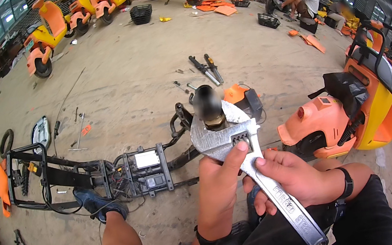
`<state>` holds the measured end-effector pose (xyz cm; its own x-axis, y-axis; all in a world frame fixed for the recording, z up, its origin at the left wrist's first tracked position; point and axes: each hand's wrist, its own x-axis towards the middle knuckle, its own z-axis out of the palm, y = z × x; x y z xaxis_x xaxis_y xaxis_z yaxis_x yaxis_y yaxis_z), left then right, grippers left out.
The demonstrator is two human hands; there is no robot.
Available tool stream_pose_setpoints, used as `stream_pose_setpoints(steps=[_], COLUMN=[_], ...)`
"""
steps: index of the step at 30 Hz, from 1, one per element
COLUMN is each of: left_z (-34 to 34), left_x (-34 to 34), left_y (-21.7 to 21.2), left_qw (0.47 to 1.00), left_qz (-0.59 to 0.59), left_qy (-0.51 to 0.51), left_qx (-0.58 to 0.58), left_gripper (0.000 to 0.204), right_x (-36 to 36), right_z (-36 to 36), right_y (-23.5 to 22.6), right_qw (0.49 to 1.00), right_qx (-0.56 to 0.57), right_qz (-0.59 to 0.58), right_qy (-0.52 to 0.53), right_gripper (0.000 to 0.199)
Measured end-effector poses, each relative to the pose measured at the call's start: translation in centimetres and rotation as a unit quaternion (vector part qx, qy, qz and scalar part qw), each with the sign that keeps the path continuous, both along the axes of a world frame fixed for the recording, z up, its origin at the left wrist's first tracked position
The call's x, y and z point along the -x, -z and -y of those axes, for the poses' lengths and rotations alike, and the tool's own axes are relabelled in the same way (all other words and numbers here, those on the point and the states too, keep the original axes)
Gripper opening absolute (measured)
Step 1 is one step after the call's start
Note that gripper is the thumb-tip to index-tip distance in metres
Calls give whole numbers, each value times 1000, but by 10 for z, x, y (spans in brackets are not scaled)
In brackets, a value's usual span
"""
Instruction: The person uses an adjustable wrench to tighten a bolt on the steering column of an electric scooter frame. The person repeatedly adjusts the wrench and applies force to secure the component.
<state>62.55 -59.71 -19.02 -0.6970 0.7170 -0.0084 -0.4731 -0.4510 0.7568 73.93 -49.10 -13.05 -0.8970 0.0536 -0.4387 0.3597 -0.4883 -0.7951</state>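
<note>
Both hands are working one big wrench (245,166). The right hand (293,179) is wrapping shut around the handle for leverage, while the left hand (219,186) is gripping just under the head, thumb on the adjusting screw (probably sizing the jaw). Just beyond the hands, the wrench head is sitting around a brass nut (213,118) on the stripped frame (126,170) lying on the floor (134,65).

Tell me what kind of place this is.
Probably a repair or dismantling yard for electric scooters: orange scooters parked around a concrete floor, a stripped frame, and both hands on an adjustable wrench.
</note>
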Motion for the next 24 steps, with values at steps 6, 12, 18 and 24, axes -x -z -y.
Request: stream_pose_setpoints(steps=[6, 12, 18, 24], left_z=[1, 0, -4, 1], left_x=[-1, -1, 1, 4], left_y=[-8, -11, -6, -11], left_qw=[1000, 1000, 999, 999], left_qz=[0, 9, -30, -20], left_qy=[6, 0, -20, 11], left_qx=[2, -7, -25, -31], left_gripper=[28, 27, 29, 27], right_x=[-1, 0, 0, 1], right_z=[4, 9, 10, 12], right_y=[-4, -16, -18, -19], right_qw=[1000, 999, 999, 998], right_qx=[-3, -2, -30, -48], right_qz=[11, 37, 30, 34], right_qy=[10, 8, 7, 20], right_gripper=[36, 37, 37, 37])
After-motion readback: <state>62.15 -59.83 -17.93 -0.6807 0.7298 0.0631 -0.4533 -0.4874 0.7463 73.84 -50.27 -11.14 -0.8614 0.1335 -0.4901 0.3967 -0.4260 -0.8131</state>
